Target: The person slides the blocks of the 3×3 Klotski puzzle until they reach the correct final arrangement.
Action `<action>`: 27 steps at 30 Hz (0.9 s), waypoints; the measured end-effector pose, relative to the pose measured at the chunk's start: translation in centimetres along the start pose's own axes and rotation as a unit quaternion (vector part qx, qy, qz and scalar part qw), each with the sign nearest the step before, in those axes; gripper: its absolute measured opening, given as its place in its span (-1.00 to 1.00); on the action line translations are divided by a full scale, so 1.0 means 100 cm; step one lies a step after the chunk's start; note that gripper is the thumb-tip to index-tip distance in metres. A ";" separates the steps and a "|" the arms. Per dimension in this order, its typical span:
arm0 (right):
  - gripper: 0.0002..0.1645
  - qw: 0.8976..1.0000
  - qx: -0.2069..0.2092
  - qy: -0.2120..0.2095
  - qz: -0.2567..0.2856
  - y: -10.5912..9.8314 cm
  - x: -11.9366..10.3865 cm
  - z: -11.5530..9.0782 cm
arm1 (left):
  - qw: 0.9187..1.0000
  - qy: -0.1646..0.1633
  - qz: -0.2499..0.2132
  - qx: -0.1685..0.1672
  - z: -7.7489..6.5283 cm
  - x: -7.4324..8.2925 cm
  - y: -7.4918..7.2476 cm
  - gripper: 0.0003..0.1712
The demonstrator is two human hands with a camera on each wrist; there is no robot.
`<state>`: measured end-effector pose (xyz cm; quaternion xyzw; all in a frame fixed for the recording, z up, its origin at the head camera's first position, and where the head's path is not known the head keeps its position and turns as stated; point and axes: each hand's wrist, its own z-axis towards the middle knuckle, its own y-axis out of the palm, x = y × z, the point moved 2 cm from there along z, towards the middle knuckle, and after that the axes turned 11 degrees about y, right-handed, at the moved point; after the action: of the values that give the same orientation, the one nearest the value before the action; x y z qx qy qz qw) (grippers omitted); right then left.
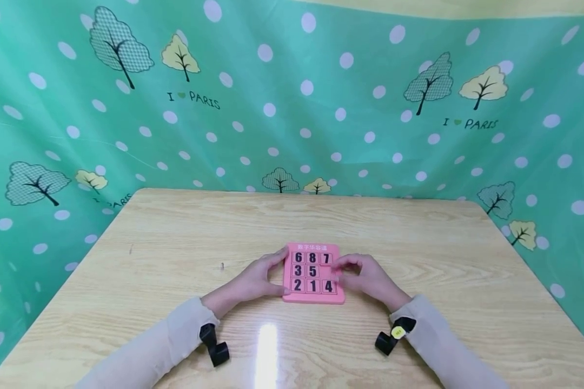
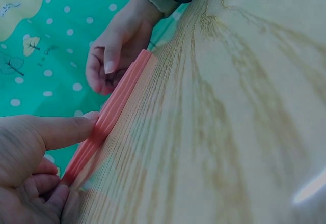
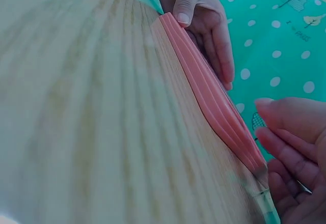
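Centrally, gripped by the left hand [image 1: 257, 278], the flat pink number puzzle [image 1: 312, 272] might be skewed — if jolted by the half-open, empty right hand [image 1: 368, 278].

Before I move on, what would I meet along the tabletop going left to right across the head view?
Left sleeve → left hand → pink number puzzle → right hand → right sleeve.

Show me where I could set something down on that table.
On the wood-grain table, there's a wide bare patch between the numbered sliding puzzle and the polka-dot curtain, plus room outside the left sleeve and right sleeve. It's crowded around the puzzle, with the left hand and right hand at its sides.
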<state>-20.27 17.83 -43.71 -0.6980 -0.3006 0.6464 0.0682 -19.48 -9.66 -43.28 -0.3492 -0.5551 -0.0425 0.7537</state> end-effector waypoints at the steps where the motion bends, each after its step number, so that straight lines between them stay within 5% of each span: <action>1: -0.70 1.000 0.010 0.004 0.002 -0.001 0.000 0.002 | 1.000 0.001 0.000 0.000 0.000 0.000 0.000 0.12; 27: -0.64 0.996 0.081 0.036 0.012 -0.001 -0.007 0.018 | 1.000 -0.006 0.004 0.000 0.000 0.003 0.001 0.12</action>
<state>-21.99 16.99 -43.31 -0.7168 -0.2364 0.6435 0.1274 -19.34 -9.48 -43.11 -0.3516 -0.5579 -0.0376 0.7508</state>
